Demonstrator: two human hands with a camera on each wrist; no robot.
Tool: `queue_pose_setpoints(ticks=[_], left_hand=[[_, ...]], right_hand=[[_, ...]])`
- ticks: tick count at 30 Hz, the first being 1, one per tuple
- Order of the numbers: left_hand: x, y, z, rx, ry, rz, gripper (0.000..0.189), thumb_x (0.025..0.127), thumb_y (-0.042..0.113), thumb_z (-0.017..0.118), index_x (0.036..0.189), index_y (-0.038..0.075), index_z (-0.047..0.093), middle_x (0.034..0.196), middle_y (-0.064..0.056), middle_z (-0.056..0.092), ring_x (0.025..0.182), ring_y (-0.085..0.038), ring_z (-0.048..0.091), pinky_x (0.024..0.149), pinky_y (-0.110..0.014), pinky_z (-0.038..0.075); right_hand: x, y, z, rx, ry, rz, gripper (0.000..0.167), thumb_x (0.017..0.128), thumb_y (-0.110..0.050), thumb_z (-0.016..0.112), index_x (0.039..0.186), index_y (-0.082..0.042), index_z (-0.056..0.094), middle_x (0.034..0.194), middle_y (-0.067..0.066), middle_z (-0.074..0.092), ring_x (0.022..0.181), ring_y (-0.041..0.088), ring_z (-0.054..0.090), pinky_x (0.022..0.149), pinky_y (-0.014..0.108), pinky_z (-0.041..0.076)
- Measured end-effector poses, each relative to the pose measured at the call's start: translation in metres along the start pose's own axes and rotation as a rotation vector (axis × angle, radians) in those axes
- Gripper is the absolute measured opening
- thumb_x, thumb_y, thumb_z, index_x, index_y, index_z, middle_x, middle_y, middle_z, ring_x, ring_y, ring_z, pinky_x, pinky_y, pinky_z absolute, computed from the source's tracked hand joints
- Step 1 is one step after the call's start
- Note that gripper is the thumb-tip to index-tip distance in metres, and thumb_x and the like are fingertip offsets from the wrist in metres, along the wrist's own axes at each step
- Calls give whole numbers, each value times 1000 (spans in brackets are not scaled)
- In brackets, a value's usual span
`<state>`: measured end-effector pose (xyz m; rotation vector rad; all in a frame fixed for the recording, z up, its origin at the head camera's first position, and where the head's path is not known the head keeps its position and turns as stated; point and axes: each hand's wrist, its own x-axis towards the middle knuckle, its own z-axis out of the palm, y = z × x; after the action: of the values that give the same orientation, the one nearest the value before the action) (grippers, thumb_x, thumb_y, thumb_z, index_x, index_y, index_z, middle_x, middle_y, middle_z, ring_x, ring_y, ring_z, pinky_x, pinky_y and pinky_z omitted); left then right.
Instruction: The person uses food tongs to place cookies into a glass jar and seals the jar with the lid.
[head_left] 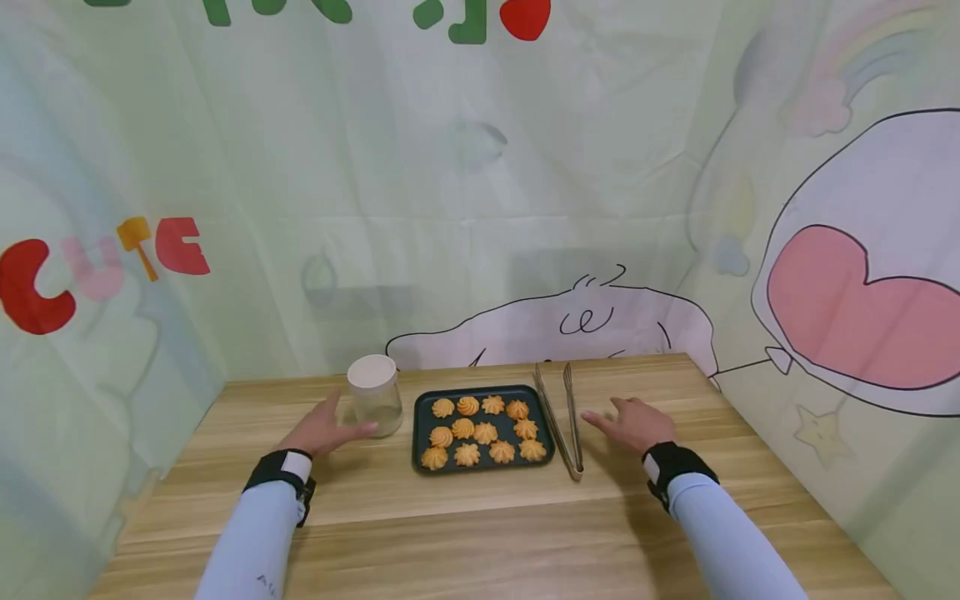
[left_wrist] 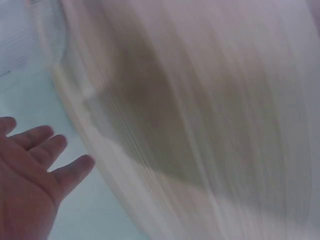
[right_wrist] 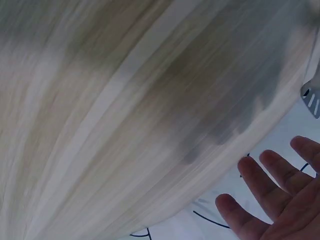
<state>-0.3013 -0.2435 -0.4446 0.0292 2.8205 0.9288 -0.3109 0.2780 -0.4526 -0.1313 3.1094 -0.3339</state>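
My left hand (head_left: 321,429) is held just left of a clear jar (head_left: 378,414) with a white lid (head_left: 372,372); from the head view I cannot tell whether it touches the jar. In the left wrist view its fingers (left_wrist: 75,172) are spread and relaxed. Over to the right, my right hand (head_left: 636,425) hovers beside metal tongs (head_left: 572,446), with nothing in it. Its fingers (right_wrist: 262,187) are extended and apart in the right wrist view, where a slotted tong tip (right_wrist: 312,97) shows at the edge. Between the hands lies a dark tray (head_left: 480,468) of piped cookies (head_left: 485,432).
The wooden table (head_left: 465,542) meets a printed cloth backdrop (head_left: 420,208) along its back and sides. The tongs lie with their arms apart, close to the tray's right edge. The jar stands upright at the tray's left.
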Motion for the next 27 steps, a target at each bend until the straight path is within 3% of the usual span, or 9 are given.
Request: queue_pose_setpoints(ticks=[6, 13, 23, 27], left_hand=[[1, 8, 1, -46, -37, -63, 121, 89, 72, 63, 162, -8, 9, 162, -40, 25, 149, -58, 29, 119, -69, 31], [7, 11, 5, -96, 1, -62, 110, 94, 65, 62, 161, -8, 14, 157, -41, 34, 144, -58, 38, 114, -68, 38], [20, 12, 17, -182, 31, -78, 111, 94, 59, 65, 161, -9, 8, 161, -41, 27, 147, -57, 33, 119, -68, 33], [24, 15, 21, -220, 69, -57, 112, 93, 56, 70, 161, -7, 7, 162, -40, 26, 148, -56, 32, 121, -66, 30]], right_hand=[[1, -13, 2, 35, -13, 11, 97, 96, -78, 42, 140, 8, 58, 135, 33, 63, 125, 52, 60, 98, 63, 53], [1, -32, 3, 63, -2, 15, 99, 94, -80, 43, 142, 5, 58, 137, 32, 63, 122, 52, 62, 91, 60, 56], [-2, -41, 3, 81, 7, 5, 90, 96, -75, 46, 139, 4, 61, 129, 30, 68, 110, 49, 69, 81, 56, 58], [-2, -41, 5, 82, 11, 1, 90, 97, -74, 46, 138, 4, 62, 127, 30, 69, 106, 48, 70, 75, 53, 59]])
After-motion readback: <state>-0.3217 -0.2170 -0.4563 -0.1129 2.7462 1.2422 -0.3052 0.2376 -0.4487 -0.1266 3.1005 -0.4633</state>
